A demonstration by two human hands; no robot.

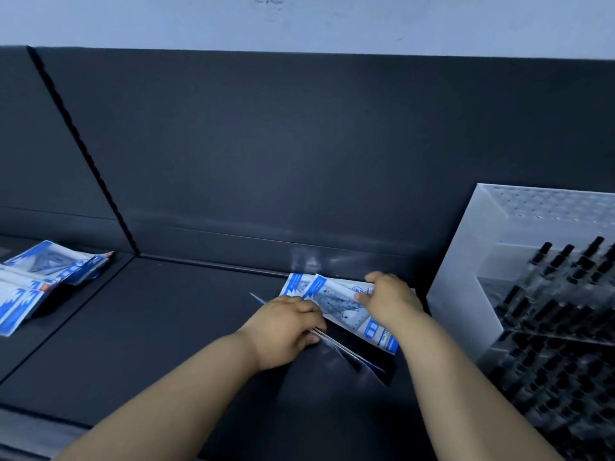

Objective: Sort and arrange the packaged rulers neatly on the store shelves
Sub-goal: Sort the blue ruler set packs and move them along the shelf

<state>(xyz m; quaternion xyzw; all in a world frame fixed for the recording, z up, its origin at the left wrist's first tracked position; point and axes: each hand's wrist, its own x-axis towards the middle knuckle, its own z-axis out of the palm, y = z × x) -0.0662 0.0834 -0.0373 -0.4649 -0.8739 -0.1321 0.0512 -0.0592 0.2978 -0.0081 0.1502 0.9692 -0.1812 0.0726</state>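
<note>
The thin bundle of blue-and-white packaged rulers (347, 352) stands on its edge on the dark shelf (166, 327). Its long axis runs from the back left to the front right. The left hand (286, 327) grips it, with the fingers (309, 309) curled over the top edge.

Just beside it, toward the back wall, more blue-and-white ruler packets (327, 292) lie flat, and their long axis is almost parallel to the bundle. The right hand (394, 302) lies on these packets, but I cannot tell whether it pinches or only presses. The left hand is nearer to the gap, so I think the bundle must tip to the right, onto the flat packets.
</note>
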